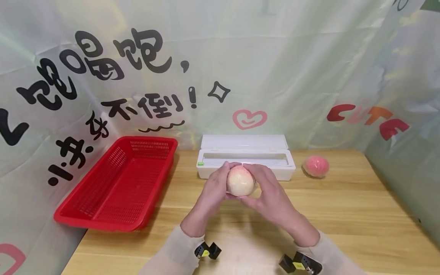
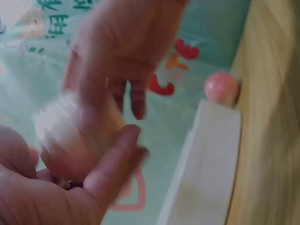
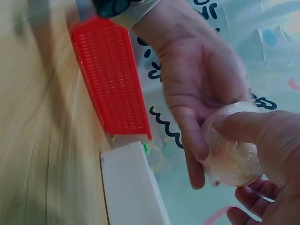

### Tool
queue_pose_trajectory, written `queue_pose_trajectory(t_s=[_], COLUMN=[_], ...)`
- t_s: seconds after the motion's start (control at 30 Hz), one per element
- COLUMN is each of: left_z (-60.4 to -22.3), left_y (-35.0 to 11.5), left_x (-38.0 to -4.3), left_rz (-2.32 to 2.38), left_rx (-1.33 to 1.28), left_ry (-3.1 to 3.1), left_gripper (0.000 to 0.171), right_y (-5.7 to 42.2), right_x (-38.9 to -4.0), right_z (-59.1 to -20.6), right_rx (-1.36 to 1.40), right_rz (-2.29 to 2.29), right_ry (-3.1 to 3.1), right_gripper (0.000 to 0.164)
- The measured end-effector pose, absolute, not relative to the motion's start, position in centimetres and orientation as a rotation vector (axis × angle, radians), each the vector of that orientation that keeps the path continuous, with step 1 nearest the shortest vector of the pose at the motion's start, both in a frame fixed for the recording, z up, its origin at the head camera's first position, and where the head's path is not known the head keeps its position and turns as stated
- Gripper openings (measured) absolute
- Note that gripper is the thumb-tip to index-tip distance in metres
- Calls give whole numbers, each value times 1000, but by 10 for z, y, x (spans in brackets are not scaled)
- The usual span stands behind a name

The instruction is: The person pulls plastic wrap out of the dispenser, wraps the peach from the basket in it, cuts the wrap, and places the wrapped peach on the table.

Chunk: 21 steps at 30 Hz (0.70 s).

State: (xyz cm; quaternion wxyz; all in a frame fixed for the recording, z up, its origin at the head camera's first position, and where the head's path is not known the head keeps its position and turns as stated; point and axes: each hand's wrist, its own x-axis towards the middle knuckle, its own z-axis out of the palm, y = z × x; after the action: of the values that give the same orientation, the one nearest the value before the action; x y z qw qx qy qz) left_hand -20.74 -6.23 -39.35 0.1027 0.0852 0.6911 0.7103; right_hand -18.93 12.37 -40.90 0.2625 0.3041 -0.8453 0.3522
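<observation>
A pale, pink-tipped peach is held up over the table between both hands. Shiny, wrinkled clear film covers the peach in the right wrist view. My left hand grips its left side, fingers and thumb bent around it. On the opposite side, my right hand holds it between thumb and fingers. Behind the hands stands a white film dispenser box, its lid raised. Motion blurs the peach in the left wrist view.
A second pink peach, with a glossy surface, lies right of the box. At the left, a red plastic basket sits partly over the table's left edge. A printed curtain closes off the back and sides of the wooden table.
</observation>
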Motion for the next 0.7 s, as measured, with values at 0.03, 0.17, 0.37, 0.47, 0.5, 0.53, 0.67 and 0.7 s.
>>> queue_pose_trajectory(t_s=[0.03,0.17,0.37,0.47,0.5,0.53,0.67,0.7], left_z=[-394,-398,-397,-396,-395,-395,-394,-394], left_y=[-61,-57,-53,-54,-55,-55,-55,-55], left_x=[-206,-203,-203,-203,-203,-203,-203,-203], left_rz=[2072,2130,2308,2310,2311,2313,2302,2297], left_rx=[273,276,291,296,297,296,306,307], left_ry=[2105,2086,1764,1743,1742,1738,1737,1739], left_gripper=[54,55,59,57,57,56,56,56], right_y=[124,123,119,117,118,119,124,125], right_x=[-189,-188,-186,-186,-187,-187,-190,-190], right_z=[-409,-410,-412,-410,-409,-408,-404,-404], right_rx=[820,795,657,595,584,565,492,475], right_rz=[954,1115,1573,1770,1830,1875,2031,2059], right_ry=[-2290,-2321,-2300,-2268,-2268,-2278,-2297,-2284], right_gripper=[90,86,49,43,43,42,39,39])
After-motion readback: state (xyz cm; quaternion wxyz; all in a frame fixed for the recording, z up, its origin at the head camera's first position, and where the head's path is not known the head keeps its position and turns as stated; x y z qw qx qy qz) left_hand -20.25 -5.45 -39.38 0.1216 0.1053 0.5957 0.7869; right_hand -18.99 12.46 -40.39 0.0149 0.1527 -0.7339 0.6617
